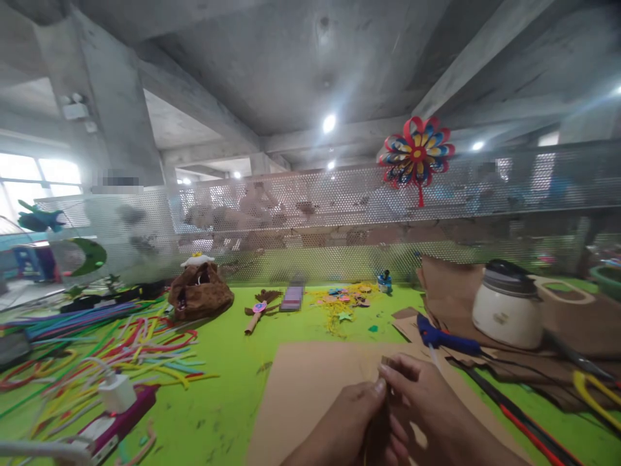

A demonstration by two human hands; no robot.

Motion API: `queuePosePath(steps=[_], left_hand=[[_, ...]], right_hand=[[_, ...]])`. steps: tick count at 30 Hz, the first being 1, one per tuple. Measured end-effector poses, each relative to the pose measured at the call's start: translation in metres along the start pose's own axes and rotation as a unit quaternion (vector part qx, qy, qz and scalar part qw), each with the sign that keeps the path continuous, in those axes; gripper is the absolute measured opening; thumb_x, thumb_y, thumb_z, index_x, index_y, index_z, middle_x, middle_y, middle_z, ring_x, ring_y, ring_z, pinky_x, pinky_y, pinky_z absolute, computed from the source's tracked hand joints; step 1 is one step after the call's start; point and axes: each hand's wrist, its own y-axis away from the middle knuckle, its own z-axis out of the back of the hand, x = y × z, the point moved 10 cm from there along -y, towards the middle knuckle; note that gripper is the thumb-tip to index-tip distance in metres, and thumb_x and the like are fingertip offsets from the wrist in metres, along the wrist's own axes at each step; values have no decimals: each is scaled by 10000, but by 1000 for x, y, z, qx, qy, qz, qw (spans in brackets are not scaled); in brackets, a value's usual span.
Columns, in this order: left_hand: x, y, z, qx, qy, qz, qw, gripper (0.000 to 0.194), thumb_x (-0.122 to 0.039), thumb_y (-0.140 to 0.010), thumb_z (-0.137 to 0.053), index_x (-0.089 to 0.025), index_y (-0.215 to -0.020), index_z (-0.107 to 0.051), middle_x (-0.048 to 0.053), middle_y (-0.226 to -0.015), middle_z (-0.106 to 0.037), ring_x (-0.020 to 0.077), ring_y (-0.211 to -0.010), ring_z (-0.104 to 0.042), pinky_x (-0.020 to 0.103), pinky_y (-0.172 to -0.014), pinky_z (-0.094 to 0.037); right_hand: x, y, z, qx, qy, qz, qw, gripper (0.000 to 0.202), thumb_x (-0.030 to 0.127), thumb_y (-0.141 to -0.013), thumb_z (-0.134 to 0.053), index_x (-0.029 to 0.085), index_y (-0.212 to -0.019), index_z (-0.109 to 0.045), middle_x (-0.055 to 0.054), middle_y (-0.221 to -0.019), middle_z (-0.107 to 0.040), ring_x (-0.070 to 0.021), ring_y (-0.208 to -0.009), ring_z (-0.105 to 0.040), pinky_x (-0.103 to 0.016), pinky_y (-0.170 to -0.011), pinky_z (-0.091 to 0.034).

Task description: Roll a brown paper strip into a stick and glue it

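Observation:
Close together at the lower middle, my left hand [353,409] and my right hand [421,395] pinch a narrow brown paper strip [385,360] between thumbs and fingertips. Only its top end and a dark part below show; my fingers hide the rest. Beneath them lies a flat sheet of tan cardboard [305,382]. Right of my hands rests a blue glue gun [449,338], its nozzle toward the sheet. Beyond the sheet is a brown paper figure [259,310] with a pink round piece on it.
Colourful pipe cleaners [145,349] spread over the left of the green table [208,414], behind a purple power strip [123,414]. Yellow shreds and paper cutouts [344,301] lie at the back. A white kettle-like jug [507,310], brown paper [446,291] and yellow-handled scissors [589,395] are on the right.

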Motion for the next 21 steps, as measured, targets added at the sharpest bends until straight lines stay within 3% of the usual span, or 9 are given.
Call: queuePosePath(steps=[5,9,15,21], left_hand=[[-5,-1,9,-43,-114,-28,992,643,-721,-671,-622,-142,-929,-513,2,-611,-565,88,-442,-515,209,-454,-401],[-13,2,9,-52,-203,-63,976,643,-760,-725,-508,-151,-932,-501,-14,-566,-539,73,-410,-459,192,-412,-346],[-14,6,5,-57,-223,-33,973,710,-827,-687,-439,-156,-912,-495,-31,-499,-519,61,-330,-401,177,-356,-296],[-15,8,3,-52,-218,-32,974,659,-811,-710,-435,-170,-849,-491,-65,-428,-456,66,-308,-388,174,-334,-290]], right_hand=[[-15,-11,12,-12,50,20,998,409,529,-637,-756,157,-626,-586,31,-541,-482,-95,-506,-412,-225,-479,-293],[-26,-14,14,-8,47,8,999,430,556,-659,-730,158,-626,-570,40,-510,-473,-82,-466,-391,-220,-458,-258],[-21,-5,8,-17,-4,-14,1000,463,587,-644,-727,171,-601,-529,43,-480,-473,-60,-409,-357,-207,-428,-213],[-26,-3,6,-17,-38,-50,998,457,559,-632,-753,180,-569,-507,60,-435,-427,-55,-387,-328,-200,-414,-199]])
